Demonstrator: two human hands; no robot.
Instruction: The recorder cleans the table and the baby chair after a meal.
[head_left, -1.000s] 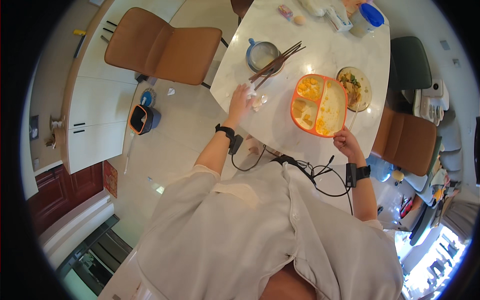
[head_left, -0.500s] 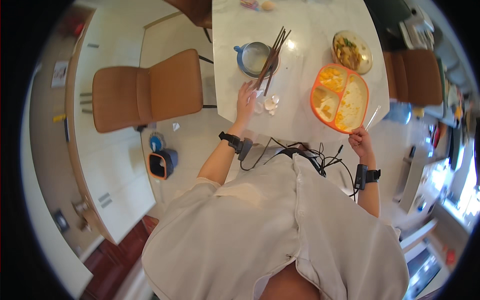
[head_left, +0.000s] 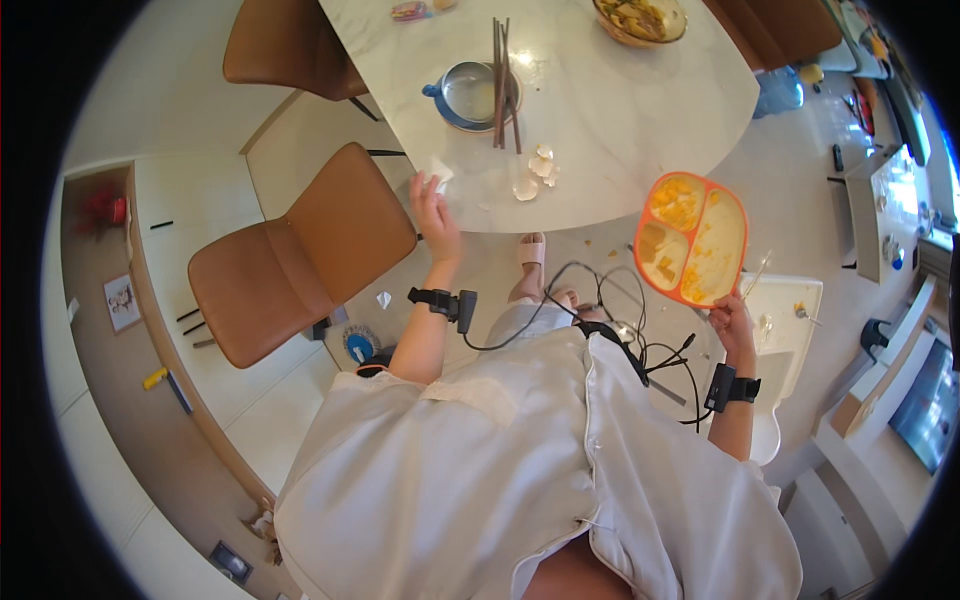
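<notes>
My right hand (head_left: 732, 322) grips the near corner of a divided plate (head_left: 686, 262) with an orange rim. Yellow food scraps lie in its compartments, and the plate is held off the table. A thin, pale stick-like utensil (head_left: 760, 272) juts up beside that hand; whether my fingers hold it too is unclear. At the table's left edge, my left hand (head_left: 437, 222) has a crumpled white tissue (head_left: 440, 174) at its fingertips. Broken eggshells (head_left: 541, 170) lie on the table to the right of it. Farther back, brown chopsticks (head_left: 499, 88) rest across a blue-handled bowl (head_left: 468, 92).
A glass bowl of food (head_left: 640, 20) stands at the table's far right. White high-chair tray (head_left: 800, 285) with scraps is right of my right hand. A brown chair (head_left: 300, 250) stands at left. Black cables (head_left: 610, 300) hang before my waist.
The divided plate has left the table and is now past its edge, in my right hand. My left hand has moved left along the edge with the tissue. The view has turned.
</notes>
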